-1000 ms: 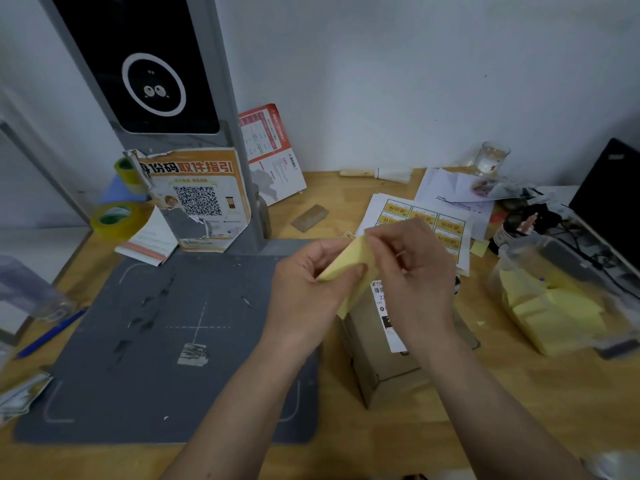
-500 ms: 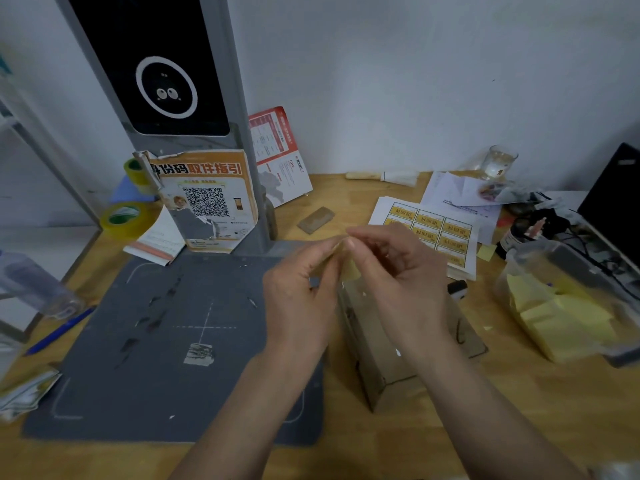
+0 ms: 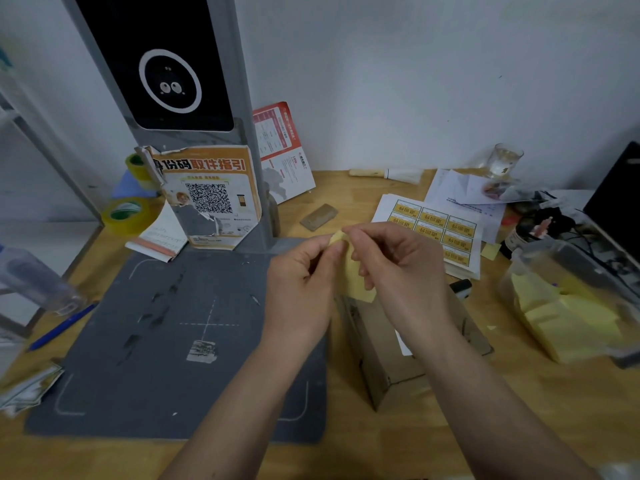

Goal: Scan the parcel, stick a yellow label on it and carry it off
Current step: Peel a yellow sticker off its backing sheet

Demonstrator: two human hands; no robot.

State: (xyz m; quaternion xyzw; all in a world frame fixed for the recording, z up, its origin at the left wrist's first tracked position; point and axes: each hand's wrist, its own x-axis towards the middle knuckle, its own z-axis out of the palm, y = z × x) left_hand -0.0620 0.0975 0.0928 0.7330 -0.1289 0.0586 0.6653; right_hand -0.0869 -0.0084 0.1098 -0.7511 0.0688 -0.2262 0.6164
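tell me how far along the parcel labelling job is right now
Scanning can't be judged; the cardboard parcel sits beside the grey scan mat. In hand: the left hand and right hand both pinch a yellow label above the parcel, apparently peeling it. Left: stick it on, then carry the parcel off.

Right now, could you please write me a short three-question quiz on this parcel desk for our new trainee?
1. True or false: both hands pinch the pale yellow paper label.
2. Where does the brown cardboard parcel sit? A) centred on the grey scanning mat B) on the wooden desk, just right of the mat C) in the clear plastic tub
3. Fill in: the sheet of printed yellow stickers lies ____ the hands.

Key: 1 true: left hand, right hand. 2 B. 3 behind.
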